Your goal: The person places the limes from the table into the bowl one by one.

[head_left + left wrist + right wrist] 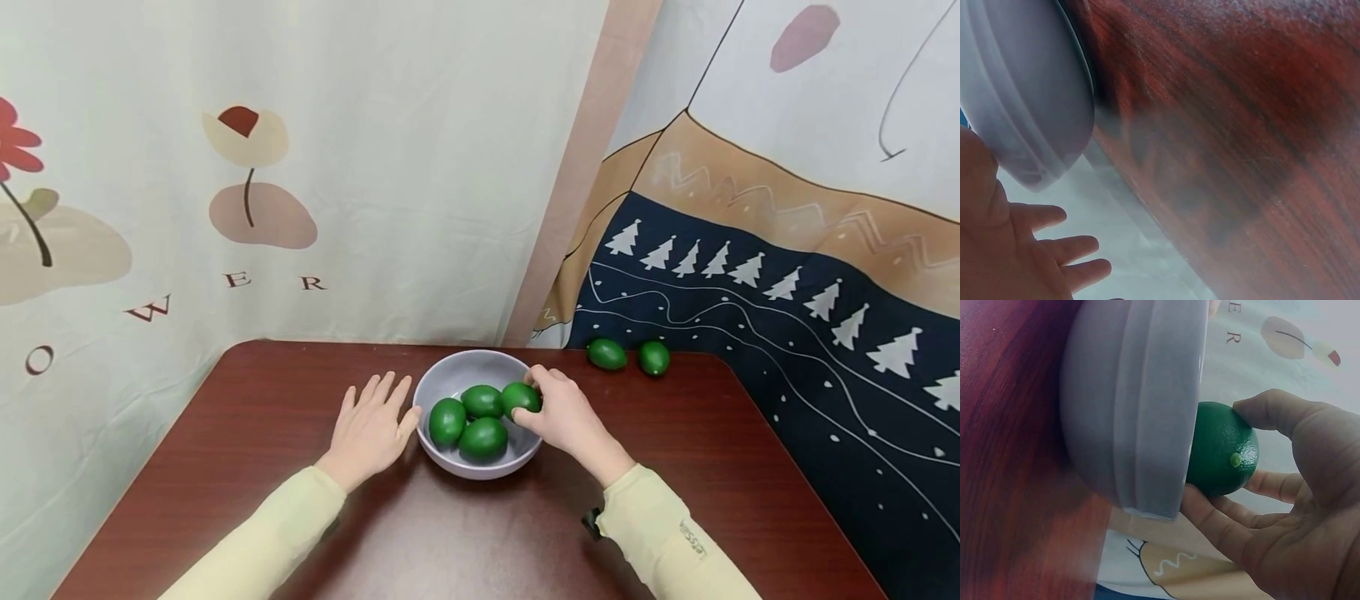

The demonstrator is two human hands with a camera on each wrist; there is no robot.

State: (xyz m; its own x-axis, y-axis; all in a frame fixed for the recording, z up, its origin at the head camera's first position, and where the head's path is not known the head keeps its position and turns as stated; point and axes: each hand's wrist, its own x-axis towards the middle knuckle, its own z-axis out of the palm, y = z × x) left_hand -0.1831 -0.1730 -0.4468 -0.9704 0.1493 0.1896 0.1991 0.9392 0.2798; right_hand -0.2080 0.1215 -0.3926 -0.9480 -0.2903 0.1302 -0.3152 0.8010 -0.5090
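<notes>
A light grey-purple bowl [480, 472] stands on the table with several green limes [483, 439] in it. At the bowl's right rim my right hand [564, 410] grips one lime [1222, 450] between thumb and fingers; in the right wrist view part of that lime is hidden behind the bowl wall. My left hand [369, 433] is at the bowl's left side, fingers straight and spread, thumb by the rim. Whether the thumb touches the bowl I cannot tell. The left wrist view shows the left hand [1016, 250] beside the bowl's outer wall [1029, 81], holding nothing.
Two more limes, one at left [607, 354] and one at right [654, 358], lie near the table's back right edge. The dark red-brown table [450, 542] meets a pale printed curtain [420, 208] behind it. A navy cloth with trees [750, 333] hangs at right.
</notes>
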